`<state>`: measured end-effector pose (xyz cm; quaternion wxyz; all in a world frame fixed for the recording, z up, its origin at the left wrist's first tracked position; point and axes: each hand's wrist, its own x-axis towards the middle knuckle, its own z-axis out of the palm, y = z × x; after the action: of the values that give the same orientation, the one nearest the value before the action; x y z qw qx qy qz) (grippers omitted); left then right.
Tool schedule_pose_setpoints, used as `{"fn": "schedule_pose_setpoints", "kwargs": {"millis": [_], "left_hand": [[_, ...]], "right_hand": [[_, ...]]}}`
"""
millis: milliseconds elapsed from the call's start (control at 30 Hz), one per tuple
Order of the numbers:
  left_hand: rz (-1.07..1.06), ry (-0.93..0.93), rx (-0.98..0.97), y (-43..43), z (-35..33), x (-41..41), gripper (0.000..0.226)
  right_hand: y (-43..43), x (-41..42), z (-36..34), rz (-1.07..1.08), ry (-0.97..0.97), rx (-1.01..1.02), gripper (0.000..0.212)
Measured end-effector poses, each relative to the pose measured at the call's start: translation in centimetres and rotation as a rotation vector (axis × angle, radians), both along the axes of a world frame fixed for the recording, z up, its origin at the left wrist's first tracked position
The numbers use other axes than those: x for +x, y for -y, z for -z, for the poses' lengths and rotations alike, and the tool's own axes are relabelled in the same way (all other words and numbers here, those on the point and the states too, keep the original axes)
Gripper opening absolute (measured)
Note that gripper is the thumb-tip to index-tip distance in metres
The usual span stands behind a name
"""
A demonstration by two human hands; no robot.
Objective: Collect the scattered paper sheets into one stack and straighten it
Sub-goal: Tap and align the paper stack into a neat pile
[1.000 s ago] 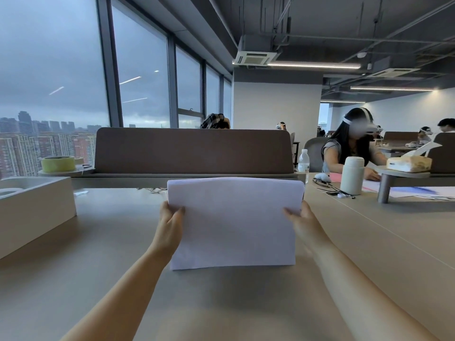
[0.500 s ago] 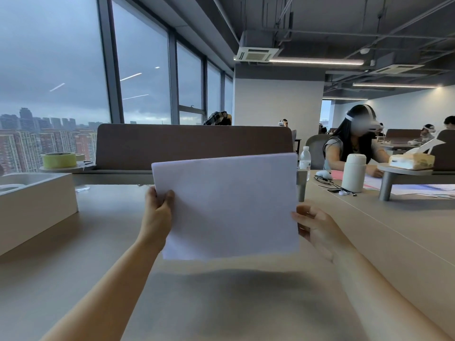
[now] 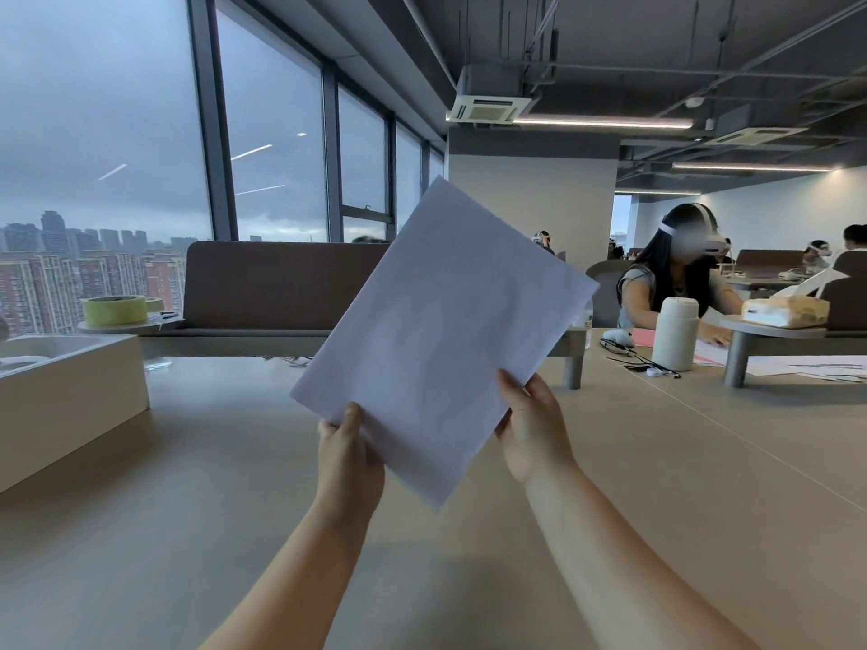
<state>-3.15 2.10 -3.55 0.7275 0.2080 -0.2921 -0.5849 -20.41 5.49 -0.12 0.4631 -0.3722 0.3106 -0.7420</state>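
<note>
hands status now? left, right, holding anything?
left hand: grips the paper stack at its lower-left edge, off the table.
right hand: holds the same stack's lower-right edge.

The scene is taken by one wide-angle camera worn on the head, faced forward and nearly level, so that ceiling point(image 3: 610, 30) and counter point(image 3: 140, 532) are both taken in. The paper stack point(image 3: 441, 330) is seen from close by at mid-frame, the windows point(image 3: 272, 133) farther off on the left.
</note>
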Motion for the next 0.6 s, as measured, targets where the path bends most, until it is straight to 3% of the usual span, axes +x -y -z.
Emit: {"fn": "schedule_pose_setpoints", "kwargs": {"millis": [100,233,300,400,433,533,600], "left_hand": [[0.102,-0.009,0.008,-0.7,0.8,0.0,0.02],[0.188,0.099,-0.015,0.2,1.3,2.7,0.024],[0.167,0.278,-0.02,0.8,0.9,4.5,0.026],[0.22,0.638,-0.098,1.1,-0.4,6.3,0.062],[0.251,0.726,-0.142,1.0,-1.0,6.3,0.06],[0.232,0.821,-0.204,1.0,-2.4,5.4,0.023],[0.158,0.863,-0.189,1.5,-2.6,4.6,0.025]], "right_hand": [[0.4,0.2,-0.9,0.167,-0.078,0.019,0.008],[0.6,-1.2,-1.4,0.217,-0.124,-0.001,0.014],[0.5,-2.3,-1.7,0.214,-0.194,-0.017,0.02],[0.2,-3.5,-2.3,0.164,-0.29,-0.049,0.023],[0.2,-3.6,-2.5,0.154,-0.322,-0.052,0.023],[0.3,-3.6,-2.7,0.137,-0.412,-0.047,0.023],[0.7,-3.6,-2.5,0.118,-0.429,-0.04,0.026]]}}
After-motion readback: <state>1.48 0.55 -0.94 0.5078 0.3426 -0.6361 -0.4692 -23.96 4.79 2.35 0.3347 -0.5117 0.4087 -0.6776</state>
